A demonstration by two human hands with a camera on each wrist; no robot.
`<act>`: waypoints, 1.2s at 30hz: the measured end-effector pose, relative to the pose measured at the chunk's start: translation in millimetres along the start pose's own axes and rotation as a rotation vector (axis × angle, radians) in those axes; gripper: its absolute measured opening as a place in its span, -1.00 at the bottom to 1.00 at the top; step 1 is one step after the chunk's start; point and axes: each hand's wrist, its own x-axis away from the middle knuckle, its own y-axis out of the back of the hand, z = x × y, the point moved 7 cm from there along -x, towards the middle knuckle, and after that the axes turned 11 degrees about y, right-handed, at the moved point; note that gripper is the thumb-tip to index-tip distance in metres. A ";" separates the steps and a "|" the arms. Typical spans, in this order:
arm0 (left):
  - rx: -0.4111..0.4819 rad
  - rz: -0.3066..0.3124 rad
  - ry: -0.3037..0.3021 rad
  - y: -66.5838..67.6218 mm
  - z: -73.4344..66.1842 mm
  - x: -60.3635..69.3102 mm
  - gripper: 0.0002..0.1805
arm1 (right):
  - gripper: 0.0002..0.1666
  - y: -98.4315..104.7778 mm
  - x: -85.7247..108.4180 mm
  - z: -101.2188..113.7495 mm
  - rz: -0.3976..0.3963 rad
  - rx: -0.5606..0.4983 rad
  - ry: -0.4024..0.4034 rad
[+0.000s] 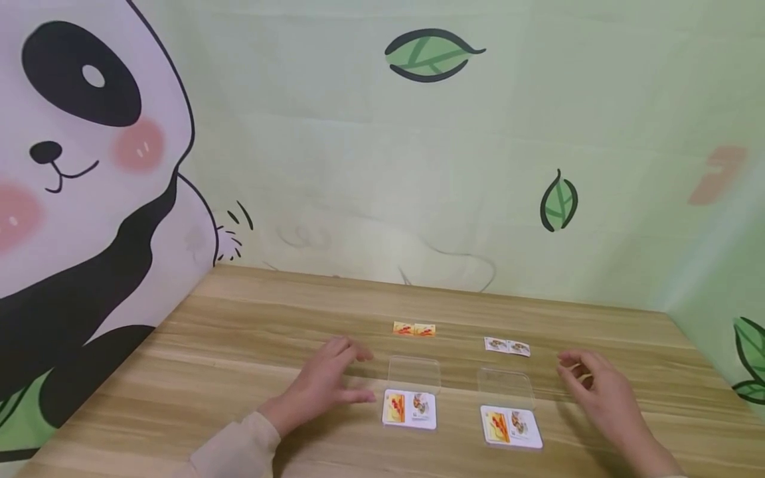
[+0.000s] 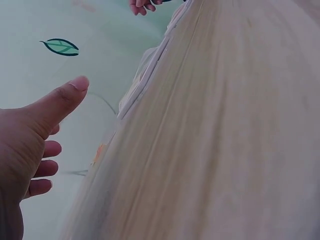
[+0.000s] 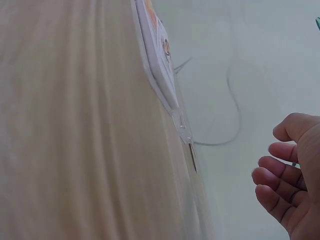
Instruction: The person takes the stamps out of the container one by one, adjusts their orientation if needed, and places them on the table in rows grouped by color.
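Note:
My left hand hovers over the table left of a clear plastic box, thumb and fingers apart and holding nothing. In that box lies a white card with an orange picture and a pale one; its transparent lid is folded back behind it. A matching box to the right holds a similar card, with its clear lid laid back too. Right of this box my right hand is held with fingers loosely bent and nothing in them. The right wrist view shows a white card edge-on.
Behind the left box lies a pair of small orange stamp-like pictures. A pair of white ones lies behind the right box. The wood-grain table meets a green wall cloth with a printed panda at left.

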 end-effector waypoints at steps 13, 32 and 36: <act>-0.014 -0.002 -0.026 -3.8 -4.9 3.7 -0.38 | -0.81 -2.2 0.6 9.0 0.018 -0.006 0.004; -0.034 0.036 -0.096 -8.4 -19.1 6.4 -0.34 | -0.78 -8.9 -2.4 23.0 0.068 -0.042 -0.011; -0.037 0.054 -0.108 -10.6 -21.1 6.2 -0.36 | -0.79 -9.6 -4.1 27.0 0.065 -0.051 0.006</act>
